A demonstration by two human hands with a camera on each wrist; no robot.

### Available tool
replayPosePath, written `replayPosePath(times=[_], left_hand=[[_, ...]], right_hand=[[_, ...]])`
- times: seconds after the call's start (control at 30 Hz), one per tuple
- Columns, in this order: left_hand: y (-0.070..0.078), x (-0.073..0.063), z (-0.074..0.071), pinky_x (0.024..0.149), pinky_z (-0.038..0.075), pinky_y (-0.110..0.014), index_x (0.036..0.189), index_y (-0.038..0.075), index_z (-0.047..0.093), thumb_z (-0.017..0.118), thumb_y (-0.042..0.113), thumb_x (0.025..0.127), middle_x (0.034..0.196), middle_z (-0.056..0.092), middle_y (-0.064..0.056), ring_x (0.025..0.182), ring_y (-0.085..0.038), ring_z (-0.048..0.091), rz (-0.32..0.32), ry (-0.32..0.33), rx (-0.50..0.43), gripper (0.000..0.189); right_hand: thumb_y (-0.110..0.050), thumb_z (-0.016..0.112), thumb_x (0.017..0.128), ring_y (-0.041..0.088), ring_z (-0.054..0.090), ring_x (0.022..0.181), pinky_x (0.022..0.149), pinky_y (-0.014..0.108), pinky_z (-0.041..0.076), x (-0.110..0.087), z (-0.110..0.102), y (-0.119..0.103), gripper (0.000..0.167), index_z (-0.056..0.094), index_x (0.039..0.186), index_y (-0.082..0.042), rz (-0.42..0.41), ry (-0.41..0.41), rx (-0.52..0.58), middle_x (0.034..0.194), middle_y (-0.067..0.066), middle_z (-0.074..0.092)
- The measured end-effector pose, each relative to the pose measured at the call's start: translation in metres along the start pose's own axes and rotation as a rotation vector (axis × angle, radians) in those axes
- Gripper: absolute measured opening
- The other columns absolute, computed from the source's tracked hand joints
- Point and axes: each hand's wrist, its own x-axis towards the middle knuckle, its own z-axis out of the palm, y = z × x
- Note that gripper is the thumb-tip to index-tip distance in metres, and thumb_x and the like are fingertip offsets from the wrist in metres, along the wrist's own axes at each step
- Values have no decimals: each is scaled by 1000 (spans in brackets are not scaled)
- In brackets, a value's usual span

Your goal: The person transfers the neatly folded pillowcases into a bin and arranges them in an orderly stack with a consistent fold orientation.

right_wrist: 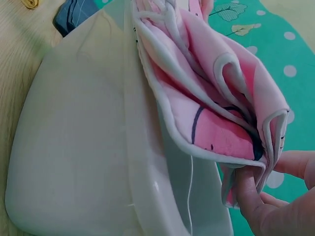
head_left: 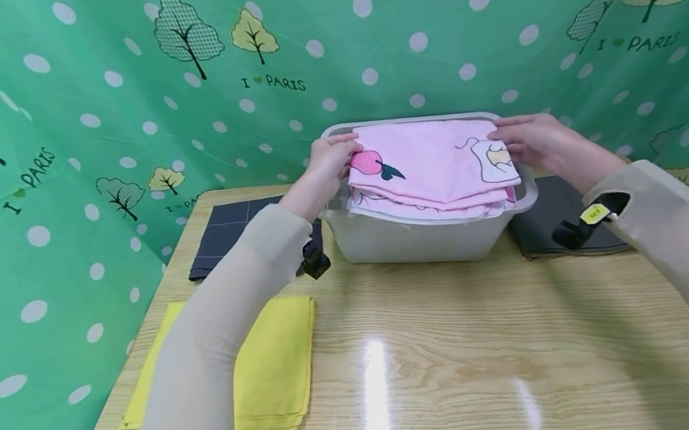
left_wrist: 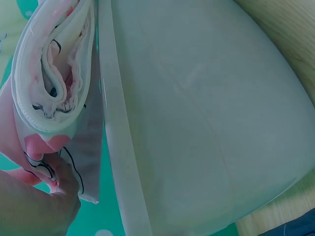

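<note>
A folded pink cloth (head_left: 429, 160) with printed cherry and cartoon figures lies at the mouth of a white plastic basket (head_left: 413, 238), in the head view. At its left edge my left hand (head_left: 327, 163) grips the fabric; the left wrist view has that hand (left_wrist: 56, 196) with fingers curled at the rolled end of the cloth (left_wrist: 24, 93). On the opposite edge my right hand (head_left: 537, 139) pinches the layers, and the right wrist view has its thumb and fingers (right_wrist: 251, 196) around the cloth's corner, beside the basket rim. What lies deeper in the basket is hidden.
Yellow folded cloths (head_left: 279, 361) lie on the wooden table (head_left: 466, 344) at the left, partly behind my left sleeve. A dark checked cloth (head_left: 232, 230) is left of the basket, a dark folded cloth (head_left: 569, 207) right of it. A green printed curtain (head_left: 361, 45) hangs behind.
</note>
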Motion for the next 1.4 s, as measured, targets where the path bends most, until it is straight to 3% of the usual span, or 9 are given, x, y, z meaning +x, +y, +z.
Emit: replayPosePath(times=[0.2,0.33,0.5,0.63,1.07,1.23,1.4], left_hand=[[1,7,0,73,47,-20,114,15,61,60,8,83,110,59,-2,88,-10,57,-2,26,5,32],[2,10,-1,76,46,-21,115,16,60,60,7,83,113,58,-1,92,-11,57,-10,35,4,33],[4,14,-2,77,46,-21,116,16,59,58,6,84,115,58,-1,93,-11,57,-16,38,-20,34],[4,19,-2,77,46,-20,116,18,59,57,8,85,114,59,-1,93,-11,57,-26,47,-10,33],[0,28,2,72,46,-18,117,15,59,55,3,85,118,56,-1,91,-10,57,-5,70,30,35],[-3,34,4,62,44,-14,115,15,60,57,1,83,120,55,0,79,-6,54,1,93,89,35],[-7,39,9,50,37,-13,113,12,61,56,-3,81,119,56,-1,61,-5,45,6,118,128,35]], right_hand=[[-14,66,80,9,56,80,74,20,49,4,3,-6,69,29,138,-17,14,44,-9,112,2,47],[-15,64,81,11,53,94,81,21,47,7,5,-9,65,31,137,-19,23,74,-24,117,2,46],[-17,62,83,17,43,117,93,24,39,12,8,-13,62,33,137,-20,30,102,-52,134,3,37],[-18,60,84,18,37,123,95,25,37,16,8,-14,62,30,138,-20,26,112,-74,141,5,31],[-14,59,84,13,52,98,81,21,46,29,10,-13,59,32,137,-16,-7,130,-160,136,10,36],[-12,58,85,10,53,85,81,21,46,34,9,-11,58,31,137,-14,-11,113,-204,133,10,40],[-10,55,87,6,55,71,77,21,48,37,7,-7,57,28,137,-10,-19,89,-230,114,7,51]])
